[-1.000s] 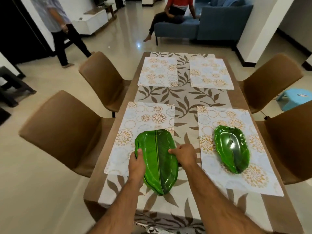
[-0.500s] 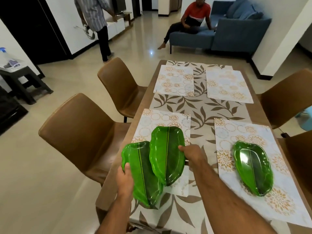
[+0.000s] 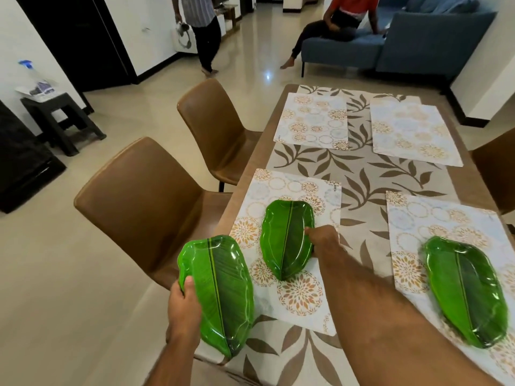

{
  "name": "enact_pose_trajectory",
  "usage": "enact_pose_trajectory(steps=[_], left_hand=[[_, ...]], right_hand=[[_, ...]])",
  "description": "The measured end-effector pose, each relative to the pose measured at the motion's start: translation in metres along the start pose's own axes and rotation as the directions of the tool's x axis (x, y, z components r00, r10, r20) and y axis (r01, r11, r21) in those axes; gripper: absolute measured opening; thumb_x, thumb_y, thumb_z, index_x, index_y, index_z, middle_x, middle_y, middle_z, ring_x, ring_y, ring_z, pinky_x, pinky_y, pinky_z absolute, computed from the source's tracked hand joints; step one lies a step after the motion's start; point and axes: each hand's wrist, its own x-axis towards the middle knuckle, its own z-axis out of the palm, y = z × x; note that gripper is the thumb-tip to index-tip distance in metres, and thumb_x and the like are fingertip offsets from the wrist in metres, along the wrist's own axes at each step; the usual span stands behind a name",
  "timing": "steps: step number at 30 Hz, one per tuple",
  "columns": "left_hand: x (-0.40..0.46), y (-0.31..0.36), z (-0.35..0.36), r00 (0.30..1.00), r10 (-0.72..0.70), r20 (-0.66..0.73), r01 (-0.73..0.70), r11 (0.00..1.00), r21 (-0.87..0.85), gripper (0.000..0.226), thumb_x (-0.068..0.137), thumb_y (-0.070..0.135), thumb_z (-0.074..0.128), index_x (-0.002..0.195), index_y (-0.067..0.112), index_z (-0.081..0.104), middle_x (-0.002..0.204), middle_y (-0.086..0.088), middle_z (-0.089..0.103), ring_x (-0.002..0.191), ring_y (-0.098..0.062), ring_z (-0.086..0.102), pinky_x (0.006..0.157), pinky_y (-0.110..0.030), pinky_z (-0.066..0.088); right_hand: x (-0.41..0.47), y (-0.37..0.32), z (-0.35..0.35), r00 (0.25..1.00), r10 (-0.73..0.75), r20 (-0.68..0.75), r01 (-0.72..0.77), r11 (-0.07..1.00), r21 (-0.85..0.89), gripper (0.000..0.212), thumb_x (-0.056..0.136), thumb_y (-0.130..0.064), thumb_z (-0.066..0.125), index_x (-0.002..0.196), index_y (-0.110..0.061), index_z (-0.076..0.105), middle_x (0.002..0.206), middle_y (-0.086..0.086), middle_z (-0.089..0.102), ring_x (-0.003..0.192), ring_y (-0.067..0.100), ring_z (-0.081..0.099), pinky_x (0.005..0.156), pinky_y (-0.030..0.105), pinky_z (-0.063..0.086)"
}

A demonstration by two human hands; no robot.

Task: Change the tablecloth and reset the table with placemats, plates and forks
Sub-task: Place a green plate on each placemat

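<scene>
A green leaf-shaped plate (image 3: 287, 238) lies on the near left placemat (image 3: 289, 246), its long axis running away from the viewer, and the right hand (image 3: 322, 238) holds its right rim, the grip pinched on the edge with the fingertips over the lip. A second leaf plate (image 3: 220, 293) is off the mat at the near left corner of the bench (image 3: 245, 174), held tilted in the left hand (image 3: 182, 307), whose grip is closed on the plate's left edge with the thumb lying on the upper face; whether its far end touches the cloth I cannot tell. A third leaf plate (image 3: 465, 288) rests on the near right placemat (image 3: 446, 246), apart from both hands. Under the mats runs a pale tablecloth with brown leaf sprays (image 3: 362, 174), laid down the middle of the brown bench top. Beyond it two more placemats sit side by side at the far end, the far left one (image 3: 313, 121) and the far right one (image 3: 412, 132), both bare. Two brown chairs stand along the left side, a near chair (image 3: 139, 201) and a far chair (image 3: 211, 121), and part of another chair (image 3: 496, 174) shows at the right edge. On the tiled floor to the left is a small dark stool (image 3: 61, 115) with some items on top. Farther back a person (image 3: 200, 29) stands near a doorway, and another person (image 3: 334, 23) sits on a blue sofa (image 3: 418, 43).
</scene>
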Motion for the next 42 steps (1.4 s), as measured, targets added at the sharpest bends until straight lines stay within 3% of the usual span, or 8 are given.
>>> enact_pose_trajectory(steps=[4, 12, 15, 20, 23, 26, 38, 42], left_hand=[[-0.002, -0.003, -0.006, 1.000, -0.003, 0.006, 0.003, 0.999, -0.053, 0.023, 0.103, 0.034, 0.043, 0.112, 0.019, 0.058, 0.098, -0.009, 0.066, 0.094, -0.032, 0.063, 0.087, -0.051, 0.053], [-0.027, 0.026, -0.033, 0.995, 0.043, 0.090, -0.033, 0.993, -0.111, 0.017, 0.103, 0.030, 0.044, 0.106, 0.020, 0.057, 0.095, -0.006, 0.065, 0.094, -0.031, 0.063, 0.088, -0.049, 0.052], [-0.040, 0.039, -0.043, 0.985, 0.063, 0.161, -0.046, 0.993, -0.109, 0.018, 0.102, 0.032, 0.045, 0.105, 0.020, 0.058, 0.100, -0.009, 0.067, 0.098, -0.033, 0.063, 0.090, -0.054, 0.051], [-0.086, 0.067, -0.086, 0.956, 0.096, 0.276, -0.053, 0.986, -0.159, 0.015, 0.102, 0.029, 0.045, 0.103, 0.021, 0.058, 0.094, -0.003, 0.065, 0.096, -0.029, 0.063, 0.088, -0.044, 0.053], [-0.105, 0.065, -0.123, 0.939, 0.083, 0.332, -0.019, 0.981, -0.191, 0.016, 0.101, 0.032, 0.046, 0.097, 0.024, 0.060, 0.098, -0.004, 0.068, 0.097, -0.026, 0.065, 0.089, -0.046, 0.054], [-0.118, 0.062, -0.158, 0.925, 0.034, 0.379, 0.061, 0.970, -0.237, 0.019, 0.101, 0.034, 0.047, 0.093, 0.024, 0.060, 0.103, -0.009, 0.069, 0.099, -0.030, 0.067, 0.088, -0.053, 0.055], [-0.152, 0.046, -0.343, 0.904, 0.125, 0.409, 0.053, 0.916, -0.397, 0.025, 0.105, 0.022, 0.041, 0.114, 0.011, 0.062, 0.103, -0.013, 0.072, 0.090, -0.027, 0.070, 0.077, -0.041, 0.058], [-0.124, 0.043, -0.400, 0.923, 0.131, 0.361, 0.039, 0.903, -0.428, 0.025, 0.105, 0.022, 0.041, 0.118, 0.013, 0.060, 0.103, -0.012, 0.072, 0.091, -0.027, 0.071, 0.076, -0.042, 0.058]], right_hand=[[-0.015, -0.012, 0.004, 0.977, -0.045, -0.210, -0.007, 0.971, -0.240, 0.062, 0.087, -0.046, 0.069, 0.122, 0.004, 0.058, 0.124, 0.019, 0.063, 0.114, 0.036, 0.062, 0.091, 0.039, 0.052], [-0.096, -0.004, -0.005, 0.953, -0.196, -0.230, 0.102, 0.925, -0.366, 0.036, 0.087, -0.038, 0.066, 0.098, -0.005, 0.071, 0.098, 0.014, 0.071, 0.091, 0.031, 0.067, 0.071, 0.031, 0.050], [-0.160, -0.004, 0.005, 0.957, -0.285, -0.057, 0.274, 0.950, -0.153, 0.038, 0.092, -0.045, 0.062, 0.091, -0.008, 0.069, 0.085, 0.011, 0.069, 0.079, 0.027, 0.067, 0.073, 0.039, 0.058], [-0.281, 0.009, 0.029, 0.924, -0.210, 0.321, 0.145, 0.966, 0.215, 0.041, 0.092, -0.048, 0.061, 0.106, -0.009, 0.065, 0.086, 0.006, 0.069, 0.073, 0.022, 0.068, 0.064, 0.035, 0.058], [-0.330, 0.024, 0.046, 0.927, -0.287, 0.242, 0.207, 0.928, 0.309, 0.022, 0.097, -0.020, 0.060, 0.113, -0.005, 0.064, 0.086, 0.006, 0.069, 0.071, 0.018, 0.067, 0.054, 0.028, 0.055], [-0.361, 0.034, 0.062, 0.935, -0.329, 0.134, 0.276, 0.910, 0.310, 0.014, 0.096, -0.007, 0.058, 0.107, -0.003, 0.065, 0.092, 0.016, 0.070, 0.078, 0.028, 0.068, 0.072, 0.043, 0.059], [-0.515, 0.049, 0.156, 0.911, -0.407, 0.064, 0.330, 0.813, 0.479, 0.011, 0.094, -0.007, 0.059, 0.094, -0.005, 0.069, 0.081, 0.011, 0.072, 0.072, 0.027, 0.069, 0.068, 0.037, 0.060], [-0.551, 0.020, 0.205, 0.893, -0.441, 0.095, 0.350, 0.810, 0.470, 0.020, 0.086, -0.017, 0.064, 0.092, 0.002, 0.067, 0.087, 0.023, 0.071, 0.080, 0.033, 0.068, 0.079, 0.055, 0.057]])
